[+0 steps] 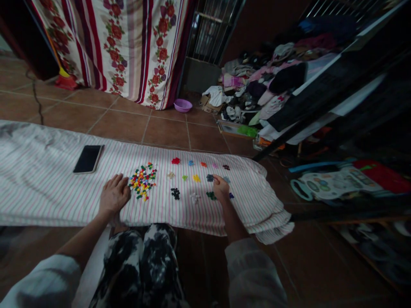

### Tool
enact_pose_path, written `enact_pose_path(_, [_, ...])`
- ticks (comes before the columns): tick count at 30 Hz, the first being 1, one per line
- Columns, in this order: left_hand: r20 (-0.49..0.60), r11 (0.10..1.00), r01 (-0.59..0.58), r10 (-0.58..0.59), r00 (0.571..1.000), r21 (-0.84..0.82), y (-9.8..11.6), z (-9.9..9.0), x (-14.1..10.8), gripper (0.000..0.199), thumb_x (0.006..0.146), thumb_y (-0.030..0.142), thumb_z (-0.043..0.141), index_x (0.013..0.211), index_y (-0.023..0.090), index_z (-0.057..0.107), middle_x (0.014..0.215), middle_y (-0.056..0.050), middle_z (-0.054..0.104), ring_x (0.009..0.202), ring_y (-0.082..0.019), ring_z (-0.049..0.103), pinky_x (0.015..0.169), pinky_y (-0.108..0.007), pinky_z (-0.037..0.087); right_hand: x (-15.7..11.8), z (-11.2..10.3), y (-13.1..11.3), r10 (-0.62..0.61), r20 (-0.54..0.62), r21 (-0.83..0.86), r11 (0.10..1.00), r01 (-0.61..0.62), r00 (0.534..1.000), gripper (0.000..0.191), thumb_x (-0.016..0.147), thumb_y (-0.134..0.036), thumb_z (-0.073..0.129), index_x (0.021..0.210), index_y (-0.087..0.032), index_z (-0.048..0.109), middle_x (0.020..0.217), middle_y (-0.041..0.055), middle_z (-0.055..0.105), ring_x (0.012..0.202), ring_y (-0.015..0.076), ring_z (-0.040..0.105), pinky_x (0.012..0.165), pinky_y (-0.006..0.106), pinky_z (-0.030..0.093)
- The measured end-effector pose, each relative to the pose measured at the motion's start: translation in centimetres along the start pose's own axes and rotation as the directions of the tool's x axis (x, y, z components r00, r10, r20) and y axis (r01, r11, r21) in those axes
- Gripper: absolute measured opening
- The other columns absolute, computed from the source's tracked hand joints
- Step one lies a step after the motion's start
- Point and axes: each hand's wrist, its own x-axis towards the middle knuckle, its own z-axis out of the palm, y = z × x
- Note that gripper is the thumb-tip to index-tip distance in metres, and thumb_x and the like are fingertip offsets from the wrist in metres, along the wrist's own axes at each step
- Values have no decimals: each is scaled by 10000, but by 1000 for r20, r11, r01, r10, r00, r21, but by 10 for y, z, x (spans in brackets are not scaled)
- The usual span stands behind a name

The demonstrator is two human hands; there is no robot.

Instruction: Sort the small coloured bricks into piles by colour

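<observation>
The left hand (114,196) lies open on a folded striped sheet (48,182), fingers loosely spread, its fingertips just beside a mixed heap of small plastic bricks (143,181) in red, yellow, green and blue. The right hand (221,188) is curled narrow, just beside a small dark blue pile (209,177); whether it holds a brick cannot be told from this view.

Between the hands and to the right of the heap, sorted bricks sit apart in two loose rows on the sheet. The upper row includes a red pile (175,161), a yellow pile (196,178) and a lime pile (184,177). Nearer the person lie a black pile (175,193), a white pile (195,197) and a dark green pile (211,195).

A black smartphone (88,159) lies face up on the sheet, left of the left hand. The sheet rests on a terracotta tile floor (122,126). Beyond it are a purple plastic basin (183,105), a floral curtain (118,42), a heap of clothes (266,77) and a toy tablet (334,184).
</observation>
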Motion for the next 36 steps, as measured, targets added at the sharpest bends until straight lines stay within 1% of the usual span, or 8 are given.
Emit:
enact_pose_path(6, [14, 1000, 12, -12, 1000, 19, 3, -4, 1, 444, 920, 307, 350, 1218, 142, 635, 1391, -173, 576, 1381, -306, 447, 1125, -486, 363, -2, -1, -2, 37, -44, -19, 999, -38, 998, 470, 787, -349, 416, 1061, -145, 738, 1032, 145, 746, 983, 277, 668, 947, 434, 499])
enact_pose_path(10, [13, 1000, 20, -20, 1000, -2, 5, -5, 1, 426, 902, 280, 390, 1223, 149, 638, 1402, -164, 571, 1381, -309, 444, 1125, -492, 359, -5, 1, -16, -73, -104, -4, 997, 73, 992, 437, 788, -373, 430, 1011, -153, 734, 1012, 136, 743, 970, 262, 667, 930, 417, 509])
enact_pose_path(14, [4, 1000, 30, -30, 1000, 1, 4, -4, 1, 417, 893, 270, 407, 1221, 163, 640, 1403, -149, 575, 1380, -299, 446, 1130, -479, 354, -19, 13, -50, -228, -114, 47, 971, 234, 967, 374, 814, -359, 443, 943, -166, 735, 951, 120, 738, 890, 227, 670, 866, 375, 533])
enact_pose_path(18, [0, 999, 33, -33, 999, -12, 4, -3, 1, 419, 900, 265, 401, 1222, 155, 645, 1402, -155, 576, 1371, -302, 457, 1139, -482, 345, -50, 38, -93, -382, 37, 145, 916, 374, 923, 300, 849, -305, 469, 927, -190, 735, 929, 96, 731, 849, 206, 664, 817, 345, 542])
enact_pose_path(25, [-10, 1000, 17, -17, 1000, 11, 5, -4, 1, 421, 921, 263, 384, 1223, 142, 650, 1392, -161, 584, 1371, -302, 461, 1130, -474, 362, -107, 93, -141, -507, 415, 272, 861, 429, 755, 246, 875, -191, 533, 1005, -213, 740, 967, 73, 697, 829, 172, 645, 766, 287, 538])
enact_pose_path(27, [-12, 1000, 9, -8, 1000, 19, 4, -4, 1, 414, 926, 265, 386, 1222, 152, 652, 1391, -153, 586, 1370, -298, 464, 1131, -468, 364, -114, 105, -148, -530, 448, 274, 848, 454, 720, 271, 879, -165, 531, 1042, -210, 743, 977, 74, 684, 856, 174, 639, 812, 296, 533])
enact_pose_path(30, [-10, 1000, 4, -3, 1000, 21, 3, -3, 1, 407, 931, 263, 391, 1225, 166, 654, 1395, -150, 583, 1369, -296, 466, 1129, -466, 370, -117, 118, -157, -557, 448, 252, 829, 499, 700, 330, 895, -134, 495, 1106, -198, 741, 985, 85, 650, 935, 186, 627, 889, 311, 518])
enact_pose_path(36, [3, 1000, 0, 0, 1000, 28, 2, -3, 1, 402, 918, 249, 414, 1228, 167, 657, 1401, -149, 578, 1360, -305, 477, 1126, -466, 377, -115, 129, -177, -547, 517, 112, 806, 581, 659, 463, 904, -77, 445, 1241, -261, 703, 1088, 95, 584, 1000, 194, 590, 934, 320, 498])
